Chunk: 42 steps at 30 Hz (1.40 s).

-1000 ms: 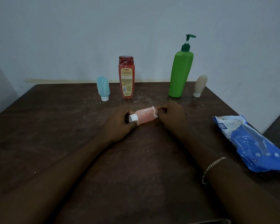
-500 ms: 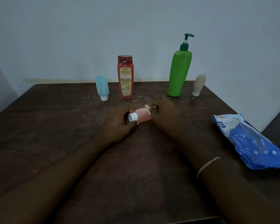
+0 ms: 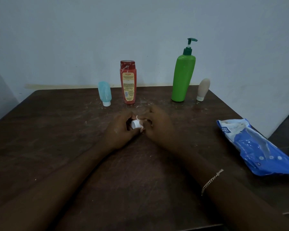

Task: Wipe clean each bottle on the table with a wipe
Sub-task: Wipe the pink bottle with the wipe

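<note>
In front of the red bottle [image 3: 128, 82], my left hand [image 3: 119, 130] pinches the small bottle [image 3: 135, 124] by its white cap; my right hand [image 3: 157, 126] closes the wipe [image 3: 141, 126] around its body, hiding it.

You see a dark wooden table [image 3: 57, 139], matt, scratched and with pale smears. The green pump bottle [image 3: 183, 77] and red bottle [image 3: 128, 84] are smooth plastic with a slight shine. The blue wipes pack [image 3: 257, 147] at right is glossy, crinkled film. Your bracelet [image 3: 211, 181] looks like metal chain.
</note>
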Available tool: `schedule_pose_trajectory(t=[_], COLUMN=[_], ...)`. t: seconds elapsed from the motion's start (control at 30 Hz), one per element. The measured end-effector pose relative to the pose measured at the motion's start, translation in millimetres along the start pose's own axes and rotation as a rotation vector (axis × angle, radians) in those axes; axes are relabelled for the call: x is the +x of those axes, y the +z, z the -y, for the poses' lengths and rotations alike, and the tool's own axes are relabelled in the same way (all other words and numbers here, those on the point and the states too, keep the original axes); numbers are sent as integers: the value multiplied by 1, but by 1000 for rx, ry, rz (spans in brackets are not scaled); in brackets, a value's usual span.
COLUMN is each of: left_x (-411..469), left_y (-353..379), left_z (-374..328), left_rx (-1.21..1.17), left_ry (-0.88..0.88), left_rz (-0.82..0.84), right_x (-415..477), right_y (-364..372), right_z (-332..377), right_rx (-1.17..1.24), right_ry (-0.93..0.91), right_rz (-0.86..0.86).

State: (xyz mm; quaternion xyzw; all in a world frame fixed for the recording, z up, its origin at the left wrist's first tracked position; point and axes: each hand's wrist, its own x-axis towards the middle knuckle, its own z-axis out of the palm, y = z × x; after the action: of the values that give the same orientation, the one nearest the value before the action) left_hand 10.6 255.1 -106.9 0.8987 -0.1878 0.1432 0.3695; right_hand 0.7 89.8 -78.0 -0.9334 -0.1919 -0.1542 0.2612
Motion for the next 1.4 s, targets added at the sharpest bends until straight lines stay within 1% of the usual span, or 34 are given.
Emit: schedule_pose_trajectory(t=[0.07, 0.17, 0.23, 0.27, 0.4, 0.47, 0.53, 0.7, 0.77, 0.87, 0.93, 1.0, 1.13, 1.23, 1.3, 1.4], left_x=[0, -1, -1, -2, -2, 0, 3, 7, 6, 3, 3, 3, 4, 3, 3, 2], left_y=[0, -1, -1, -2, -1, 1, 2, 1, 0, 0, 0, 0, 1, 2, 1, -1], left_z=[1, 1, -1, -2, 0, 4, 8, 13, 10, 4, 3, 5, 9, 9, 8, 3], left_rx=[3, 17, 38, 41, -3, -12, -19, -7, -3, -8, -13, -11, 9, 14, 12, -27], left_ry=[-24, -18, -9, -4, 12, -13, -55, -91, -94, -59, -41, -31, -24, -6, -5, -9], left_rz=[2, 10, 13, 9, 18, 24, 27, 52, 59, 47, 48, 46, 52, 41, 40, 25], right_x=[-3, 2, 7, 9, -1, -7, -6, 5, 5, 1, 1, 5, 8, 7, 7, 6], right_y=[-6, -16, -14, -12, -1, 0, -4, -13, -9, 0, 3, -2, -15, -13, -12, -4], right_z=[-8, -25, -22, -16, 4, -1, -15, -46, -36, -8, -5, -15, -41, -40, -32, -11], right_rx=[23, 13, -13, -28, -60, -89, -70, -25, -20, -19, -26, -30, 13, -4, -50, -83], right_ry=[-1, 106, 124, 101, -109, -143, -89, 167, 149, 10, -40, -8, 172, 204, 198, 60], right_rz=[-6, -59, -71, -63, -13, 15, 14, -82, -65, 3, 12, 12, -70, -90, -82, 8])
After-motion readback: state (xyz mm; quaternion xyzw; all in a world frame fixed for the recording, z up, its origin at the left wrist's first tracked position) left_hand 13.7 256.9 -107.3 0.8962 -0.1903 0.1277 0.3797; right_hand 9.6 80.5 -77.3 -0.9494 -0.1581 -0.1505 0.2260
